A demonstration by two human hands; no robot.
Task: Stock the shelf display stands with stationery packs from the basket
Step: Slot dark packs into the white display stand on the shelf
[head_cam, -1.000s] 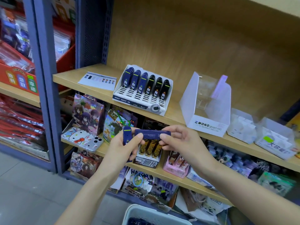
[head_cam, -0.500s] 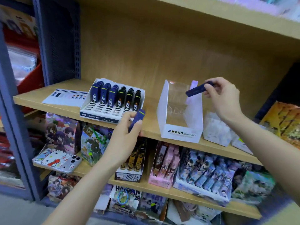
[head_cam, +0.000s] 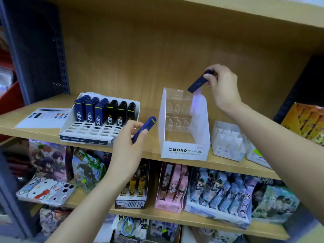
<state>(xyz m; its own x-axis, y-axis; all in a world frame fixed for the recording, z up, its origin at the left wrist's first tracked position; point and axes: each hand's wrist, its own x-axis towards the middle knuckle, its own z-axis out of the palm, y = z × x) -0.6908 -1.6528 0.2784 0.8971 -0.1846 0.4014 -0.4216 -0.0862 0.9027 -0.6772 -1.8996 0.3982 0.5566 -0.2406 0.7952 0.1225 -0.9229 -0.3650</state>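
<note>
My right hand [head_cam: 221, 85] pinches a dark blue lead pack [head_cam: 197, 84], tilted with its lower end just above the back right corner of the white MONO display stand [head_cam: 185, 149]. The stand's clear tiered slots hold nothing I can see. My left hand [head_cam: 128, 140] grips a second blue pack [head_cam: 146, 126] with a yellow-green stripe, in front of the shelf between the two stands. To the left sits a white slotted tray [head_cam: 87, 133] with blue and black packs standing in its back rows. The basket is out of view.
A printed card [head_cam: 43, 117] lies flat at the shelf's left end. Small white boxes [head_cam: 228, 141] stand right of the MONO stand, an orange box [head_cam: 305, 120] beyond them. Lower shelves are crowded with illustrated packs and a phone case [head_cam: 45, 191]. A dark perforated upright [head_cam: 36, 50] borders the left.
My hands separated from holding the packs together. The right hand carried one pack up over the MONO stand and tipped it downward; the left hand rose with the other pack to shelf level.
</note>
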